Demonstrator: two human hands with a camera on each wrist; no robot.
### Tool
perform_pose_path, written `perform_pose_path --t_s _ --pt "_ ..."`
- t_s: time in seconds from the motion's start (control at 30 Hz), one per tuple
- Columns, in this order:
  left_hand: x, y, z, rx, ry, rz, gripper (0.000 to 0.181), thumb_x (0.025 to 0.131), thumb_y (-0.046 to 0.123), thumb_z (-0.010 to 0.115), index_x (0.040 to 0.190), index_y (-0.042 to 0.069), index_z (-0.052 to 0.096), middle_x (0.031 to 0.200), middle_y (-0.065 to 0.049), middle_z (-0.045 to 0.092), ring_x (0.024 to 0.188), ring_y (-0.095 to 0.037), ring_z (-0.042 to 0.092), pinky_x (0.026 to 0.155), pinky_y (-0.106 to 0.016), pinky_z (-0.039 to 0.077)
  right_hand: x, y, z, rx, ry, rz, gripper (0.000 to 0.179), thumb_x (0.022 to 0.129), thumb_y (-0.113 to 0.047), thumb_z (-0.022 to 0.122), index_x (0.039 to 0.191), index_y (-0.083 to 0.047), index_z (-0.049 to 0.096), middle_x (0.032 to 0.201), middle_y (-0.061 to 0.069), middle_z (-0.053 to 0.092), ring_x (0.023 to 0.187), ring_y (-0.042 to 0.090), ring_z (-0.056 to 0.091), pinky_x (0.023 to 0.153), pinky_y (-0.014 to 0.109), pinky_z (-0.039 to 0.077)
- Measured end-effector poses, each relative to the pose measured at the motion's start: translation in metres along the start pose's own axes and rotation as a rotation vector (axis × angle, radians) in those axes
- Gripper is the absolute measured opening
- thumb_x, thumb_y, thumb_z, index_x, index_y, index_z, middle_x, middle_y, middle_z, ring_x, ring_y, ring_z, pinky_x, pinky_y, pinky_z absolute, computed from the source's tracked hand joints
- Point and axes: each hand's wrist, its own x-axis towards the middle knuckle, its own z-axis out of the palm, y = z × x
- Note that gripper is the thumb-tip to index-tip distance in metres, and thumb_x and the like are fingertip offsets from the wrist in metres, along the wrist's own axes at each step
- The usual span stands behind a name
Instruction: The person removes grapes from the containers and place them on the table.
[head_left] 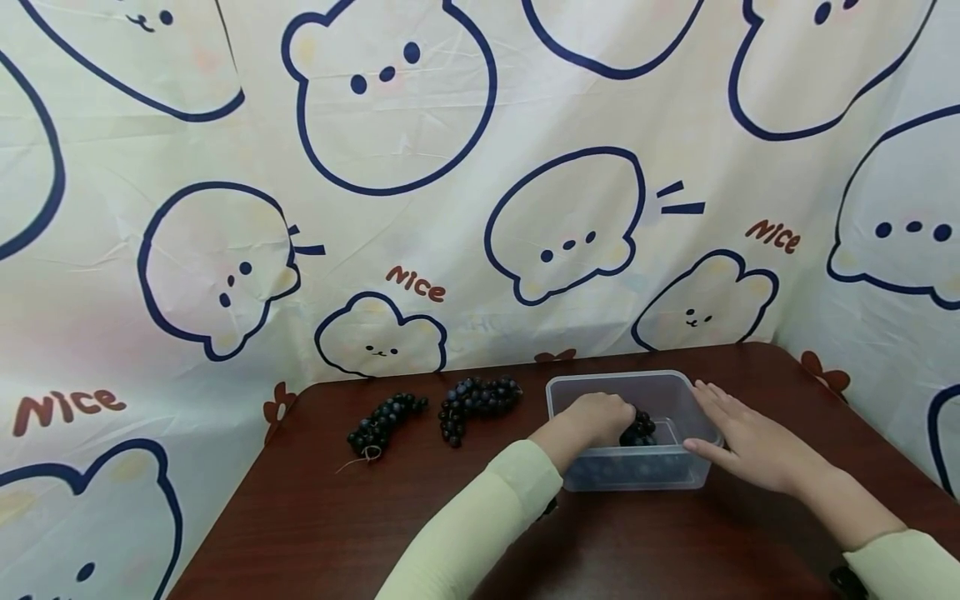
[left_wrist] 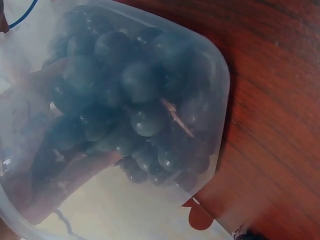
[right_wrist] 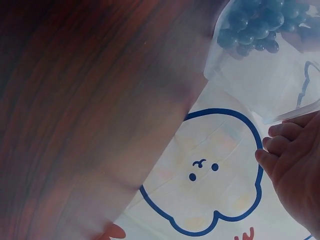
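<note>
A clear plastic container (head_left: 686,468) stands on the brown table. My left hand (head_left: 600,417) reaches down into it over the left side and grips a bunch of dark grapes (head_left: 639,430). Through the cloudy wall in the left wrist view, the grapes (left_wrist: 145,120) show with a brown stem piece, and fingers lie against them. My right hand (head_left: 761,442) rests at the container's right rim, fingers straight along the side and thumb at the front corner. In the right wrist view its fingertips lie right at the rim.
Two more bunches of dark grapes lie on the table left of the container: a curved bunch (head_left: 480,402) and a longer bunch (head_left: 386,423) with a string (head_left: 371,452) at its near end. A cloth backdrop (head_left: 465,233) with cartoon outlines hangs behind the table (head_left: 330,525).
</note>
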Motion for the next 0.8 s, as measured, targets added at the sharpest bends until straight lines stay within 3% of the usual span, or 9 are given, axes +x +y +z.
perform_pose_path --t_s 0.37,0.5,0.67,0.8 --pt "-0.001 -0.002 -0.007 -0.033 -0.014 -0.018 0.024 0.093 0.033 0.066 0.112 0.019 0.064 0.088 0.007 0.060 0.076 -0.006 0.058 0.067 -0.022 0.048 0.000 0.002 0.000 -0.001 0.003 0.001 0.092 0.090 -0.060 0.057 0.150 0.004 0.028 0.150 0.031 0.027 0.135 0.050 0.029 0.099 0.069 0.030" --pt "-0.003 -0.001 -0.008 -0.034 -0.005 -0.010 0.019 0.093 0.030 0.065 0.108 0.018 0.064 0.084 0.006 0.058 0.072 -0.005 0.055 0.064 -0.021 0.046 -0.001 0.001 -0.001 0.004 0.002 0.006 0.093 0.089 -0.060 0.057 0.150 0.004 0.028 0.150 0.031 0.027 0.134 0.050 0.029 0.098 0.069 0.030" --pt "-0.006 0.002 -0.009 0.009 0.013 0.002 0.008 0.094 0.027 0.065 0.089 0.021 0.065 0.078 0.006 0.058 0.067 -0.006 0.053 0.061 -0.022 0.042 -0.001 0.000 0.000 0.011 -0.002 0.007 0.093 0.089 -0.060 0.058 0.150 0.004 0.028 0.151 0.031 0.027 0.135 0.050 0.028 0.099 0.070 0.029" --pt "-0.007 0.003 -0.011 0.062 0.019 -0.004 0.006 0.094 0.025 0.065 0.089 0.022 0.065 0.083 0.007 0.059 0.069 -0.005 0.052 0.061 -0.022 0.043 0.000 0.000 0.000 0.015 0.000 0.004 0.093 0.089 -0.060 0.058 0.150 0.003 0.027 0.151 0.030 0.026 0.135 0.050 0.028 0.099 0.069 0.029"
